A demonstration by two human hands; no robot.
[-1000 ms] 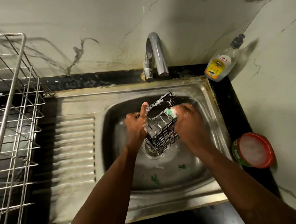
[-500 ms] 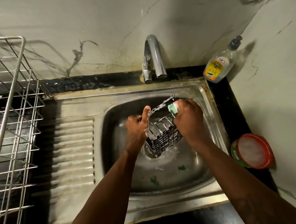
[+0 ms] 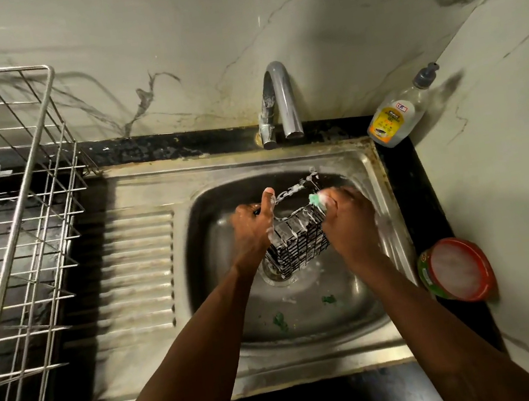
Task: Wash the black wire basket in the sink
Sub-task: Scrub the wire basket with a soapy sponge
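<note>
Over the drain (image 3: 273, 273) at frame centre, the black wire basket (image 3: 298, 247) sits tilted inside the sink (image 3: 316, 358), with foam on its rim and wires. Left hand (image 3: 253, 226) grips its left side, thumb raised along the rim; right hand (image 3: 345, 218) curls round a green scrub pad (image 3: 316, 199) pressed to the upper right edge. Scrubbing looks mid-way: brace firmly with the left, work short strokes along each wire, turn face by face, then rinse under the tap (image 3: 281, 93).
</note>
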